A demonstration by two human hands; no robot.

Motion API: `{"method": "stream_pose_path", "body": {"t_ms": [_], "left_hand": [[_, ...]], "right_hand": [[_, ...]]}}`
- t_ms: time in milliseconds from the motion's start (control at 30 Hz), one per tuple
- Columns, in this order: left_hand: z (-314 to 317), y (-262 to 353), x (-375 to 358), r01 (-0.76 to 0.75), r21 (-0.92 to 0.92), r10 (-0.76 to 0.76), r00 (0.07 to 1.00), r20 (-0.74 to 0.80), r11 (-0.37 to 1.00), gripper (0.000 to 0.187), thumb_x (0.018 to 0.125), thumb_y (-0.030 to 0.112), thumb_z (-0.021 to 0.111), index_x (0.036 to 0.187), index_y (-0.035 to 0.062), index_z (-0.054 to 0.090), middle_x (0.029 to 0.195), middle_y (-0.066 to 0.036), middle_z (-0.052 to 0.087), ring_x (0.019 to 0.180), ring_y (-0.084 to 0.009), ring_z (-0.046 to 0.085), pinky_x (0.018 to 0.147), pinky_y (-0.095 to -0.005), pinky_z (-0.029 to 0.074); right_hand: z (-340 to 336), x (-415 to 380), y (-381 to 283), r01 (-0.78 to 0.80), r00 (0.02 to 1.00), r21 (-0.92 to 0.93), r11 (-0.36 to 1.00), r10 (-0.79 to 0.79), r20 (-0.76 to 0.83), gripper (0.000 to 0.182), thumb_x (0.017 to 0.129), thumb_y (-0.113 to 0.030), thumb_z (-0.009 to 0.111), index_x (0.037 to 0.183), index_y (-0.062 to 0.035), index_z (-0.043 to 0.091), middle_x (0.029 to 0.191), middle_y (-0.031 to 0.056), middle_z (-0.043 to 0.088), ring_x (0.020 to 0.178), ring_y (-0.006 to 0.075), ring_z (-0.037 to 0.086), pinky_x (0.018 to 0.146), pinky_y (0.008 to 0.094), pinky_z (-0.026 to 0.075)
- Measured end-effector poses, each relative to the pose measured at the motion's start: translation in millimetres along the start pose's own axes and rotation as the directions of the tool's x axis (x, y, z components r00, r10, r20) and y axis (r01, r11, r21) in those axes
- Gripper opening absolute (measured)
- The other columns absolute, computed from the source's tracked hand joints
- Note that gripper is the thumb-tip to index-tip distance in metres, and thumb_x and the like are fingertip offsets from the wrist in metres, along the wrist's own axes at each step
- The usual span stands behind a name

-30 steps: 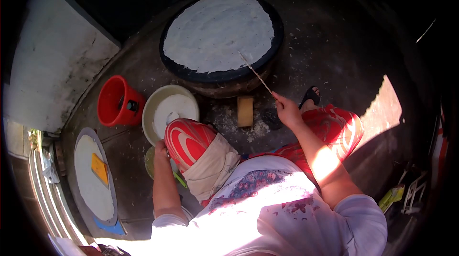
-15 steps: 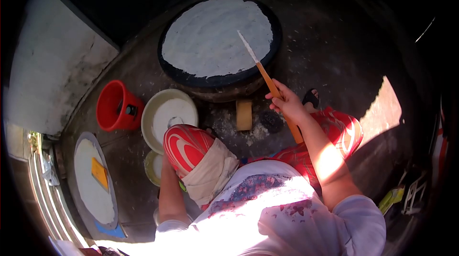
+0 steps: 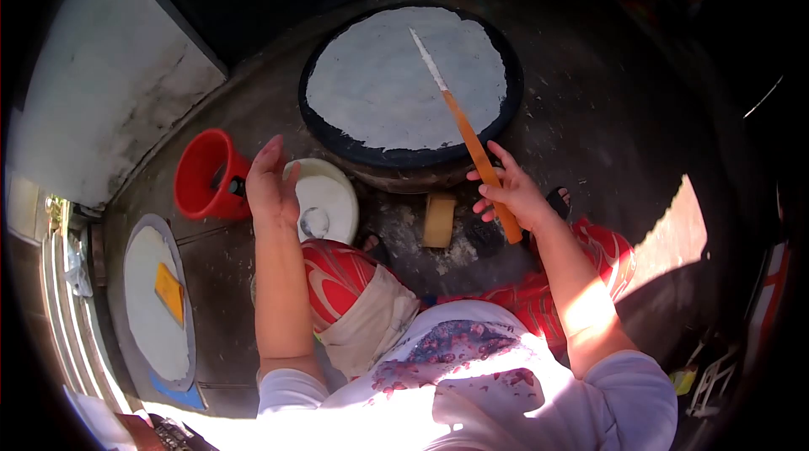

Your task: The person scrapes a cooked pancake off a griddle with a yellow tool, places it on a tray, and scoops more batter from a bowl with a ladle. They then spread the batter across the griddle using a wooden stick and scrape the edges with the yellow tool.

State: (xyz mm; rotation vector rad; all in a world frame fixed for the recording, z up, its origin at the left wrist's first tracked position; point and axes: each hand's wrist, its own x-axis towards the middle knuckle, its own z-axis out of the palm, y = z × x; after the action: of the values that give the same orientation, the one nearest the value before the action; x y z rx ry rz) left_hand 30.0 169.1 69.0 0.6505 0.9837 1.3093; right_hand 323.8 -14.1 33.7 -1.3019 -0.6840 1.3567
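Note:
In my right hand (image 3: 516,190) is a long flat wooden spatula (image 3: 468,133). Its handle lies between my thumb and partly spread fingers, and its white-coated tip points up over the griddle. That large round black griddle (image 3: 345,146) carries a wide, thin layer of white batter (image 3: 396,89). My left hand (image 3: 274,186) is raised with fingers apart, apparently holding nothing. It hovers by the left edge of a pale basin (image 3: 352,198) of white liquid. A round, shiny ladle or cup (image 3: 314,222) sits in the basin.
A red bucket (image 3: 198,180) stands left of the basin. Farther left, a round grey board (image 3: 190,341) bears a white sheet and a yellow scraper (image 3: 169,293). A wooden block (image 3: 438,220) is on the floor before the griddle. A pale wall (image 3: 109,72) rises at left.
My left hand has come up from beside my knee to above the basin's left side. The spatula has shifted slightly in my right hand, its handle end now closer to my fingers.

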Motion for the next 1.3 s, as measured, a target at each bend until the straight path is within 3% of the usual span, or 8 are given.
{"method": "stream_pose_path", "body": {"t_ms": [100,167,233,500,1100,1167,1200,1300], "left_hand": [[55,-13,1,0.100,-0.105,-0.092,0.993,0.077,0.989,0.034,0.078,0.010,0.054,0.111,0.0019,0.053,0.114,-0.006,0.049,0.106,-0.0204,0.040,0.095,-0.0396,0.030],[77,-29,7,0.149,-0.103,-0.144,0.988,0.061,0.983,0.035,0.077,0.009,0.054,0.111,0.0016,0.053,0.111,-0.006,0.049,0.103,-0.0197,0.040,0.092,-0.0380,0.032],[86,-44,10,0.162,-0.076,-0.160,0.987,0.032,0.984,0.034,0.078,0.010,0.052,0.111,0.0032,0.054,0.107,-0.004,0.051,0.096,-0.0170,0.042,0.090,-0.0370,0.034],[88,-71,9,0.431,-0.065,-0.426,0.901,0.078,0.900,0.027,0.080,0.009,0.054,0.105,0.0014,0.054,0.108,-0.008,0.050,0.103,-0.0217,0.042,0.088,-0.0387,0.037],[98,-68,10,0.494,-0.082,-0.481,0.866,0.137,0.866,0.022,0.079,0.007,0.052,0.101,0.0012,0.054,0.107,-0.008,0.053,0.096,-0.0200,0.048,0.081,-0.0359,0.042],[98,-67,9,0.504,-0.077,-0.489,0.859,0.152,0.860,0.022,0.079,0.006,0.051,0.101,0.0010,0.054,0.107,-0.009,0.053,0.096,-0.0199,0.048,0.080,-0.0357,0.042],[98,-67,9,0.505,-0.076,-0.490,0.858,0.152,0.860,0.022,0.079,0.006,0.051,0.101,0.0010,0.054,0.107,-0.009,0.053,0.096,-0.0199,0.048,0.080,-0.0357,0.042],[99,-66,8,0.501,-0.072,-0.486,0.860,0.157,0.862,0.022,0.079,0.007,0.052,0.101,0.0008,0.054,0.107,-0.009,0.054,0.095,-0.0200,0.048,0.080,-0.0356,0.042]], "right_hand": [[-20,39,31,-0.126,0.991,-0.267,0.955,0.131,0.001,0.060,0.084,0.001,0.049,0.137,-0.0100,0.023,0.110,0.0098,0.053,0.060,0.0115,0.055,0.049,0.0246,0.046],[-11,47,25,-0.145,0.989,-0.284,0.948,0.144,-0.025,0.059,0.085,0.000,0.048,0.137,-0.0112,0.023,0.104,0.0089,0.054,0.058,0.0100,0.054,0.045,0.0223,0.043],[15,43,3,0.006,1.000,0.062,0.998,-0.005,-0.017,0.052,0.086,-0.001,0.045,0.135,-0.0106,0.031,0.096,0.0074,0.055,0.053,0.0067,0.049,0.040,0.0204,0.038],[8,122,2,-0.143,0.990,-0.221,0.965,0.137,-0.043,0.045,0.091,-0.007,0.035,0.136,-0.0117,0.029,0.090,0.0063,0.054,0.048,0.0077,0.040,0.040,0.0208,0.037],[30,246,-12,-0.217,0.973,-0.366,0.905,0.171,-0.153,0.042,0.092,-0.015,0.033,0.134,-0.0168,0.035,0.070,0.0029,0.051,0.053,0.0098,0.044,0.046,0.0235,0.040],[33,252,-5,-0.067,0.979,-0.724,0.687,-0.093,-0.179,0.037,0.091,-0.016,0.035,0.127,-0.0092,0.045,0.098,0.0115,0.062,0.068,0.0177,0.058,0.064,0.0300,0.047],[33,251,-1,-0.068,0.979,-0.723,0.688,-0.092,-0.179,0.037,0.091,-0.016,0.035,0.127,-0.0092,0.045,0.098,0.0115,0.062,0.068,0.0177,0.058,0.064,0.0300,0.047],[31,242,6,-0.019,0.958,-0.945,0.327,-0.264,-0.111,0.035,0.089,-0.015,0.039,0.122,-0.0081,0.050,0.101,0.0121,0.063,0.083,0.0209,0.061,0.076,0.0305,0.045]]}}
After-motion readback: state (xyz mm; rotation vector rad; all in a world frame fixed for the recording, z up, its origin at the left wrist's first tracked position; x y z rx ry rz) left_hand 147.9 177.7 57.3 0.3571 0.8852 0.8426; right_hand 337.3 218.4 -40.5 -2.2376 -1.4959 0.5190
